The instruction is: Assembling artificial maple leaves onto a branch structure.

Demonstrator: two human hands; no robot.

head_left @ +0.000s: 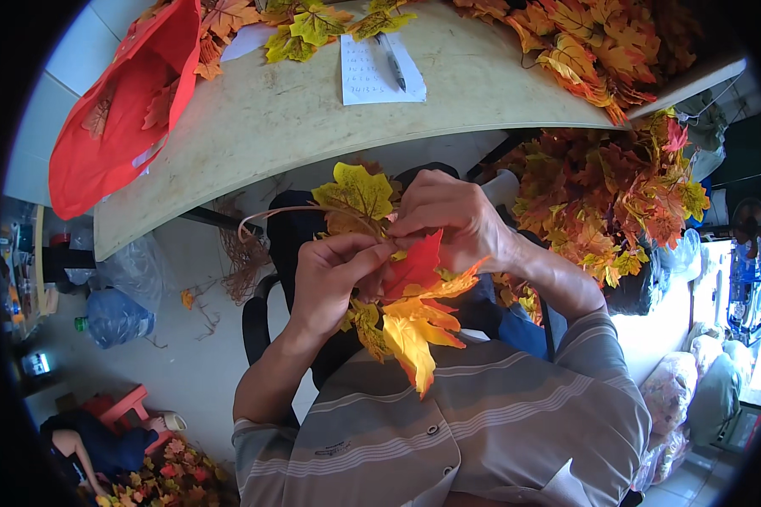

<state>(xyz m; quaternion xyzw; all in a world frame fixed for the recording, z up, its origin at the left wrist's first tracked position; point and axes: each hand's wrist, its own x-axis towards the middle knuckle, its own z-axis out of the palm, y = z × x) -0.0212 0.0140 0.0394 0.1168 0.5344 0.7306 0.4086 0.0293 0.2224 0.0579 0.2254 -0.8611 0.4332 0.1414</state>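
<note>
Above my lap, both hands work close together on an artificial maple leaf garland [364, 193]. The thumb and fingers of my left hand [334, 275] pinch its stem, and a thin brown vine end [266, 213] curls out to the left. My right hand [457, 215] is closed on the same garland just beside it, fingertips nearly touching the left ones. A red leaf [416, 266] and an orange-yellow leaf [418, 325] hang below the hands; a yellow-green one stands up beyond them. The exact spot being pinched is partly hidden by my fingers.
The table [271, 127] curves across ahead, bearing a paper sheet [368, 76] with a pen [393, 63], leaf piles and a red bag [118, 118]. More autumn leaves [600, 186] hang at the right. Another person [101, 444] sits at lower left by a leaf heap.
</note>
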